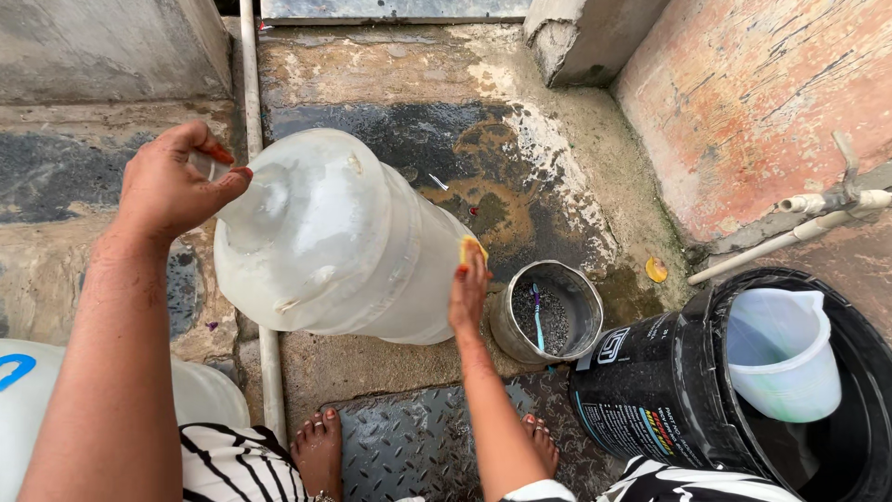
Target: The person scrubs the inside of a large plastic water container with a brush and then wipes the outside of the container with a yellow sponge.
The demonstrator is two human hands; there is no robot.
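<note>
One big clear water jug (339, 237) is in my hands, tipped on its side above the wet concrete floor (520, 121), neck toward my left, base toward my right. My left hand (177, 186) is raised at the neck end, wrist bent, fingers curled tight around the mouth of the jug; the opening itself is hidden under my fingers. My left forearm runs up from the lower left of the view. My right hand (467, 293) presses flat against the far lower side of the jug near its base, fingers straight and close together, pinning a small yellow sponge (472, 247) against the plastic. Right forearm comes up between my feet.

Just beside the right hand, on the floor, stands a small metal tin (548, 311) with dark grit inside and a thin blue stick in it. Further right sits a black bucket (650, 390), and a translucent white jug with a spout (780, 353) rests inside it. A white pipe with a tap (818, 209) runs along the reddish wall above the bucket. A small yellow lid (656, 270) lies on the floor between tin and wall. A thin white pipe (251, 93) crosses the floor behind the jug and passes under it. At lower left, the rounded top of another pale container (37, 390) shows beside my left arm. My bare feet (321, 451) stand on a patterned metal plate (418, 446).
</note>
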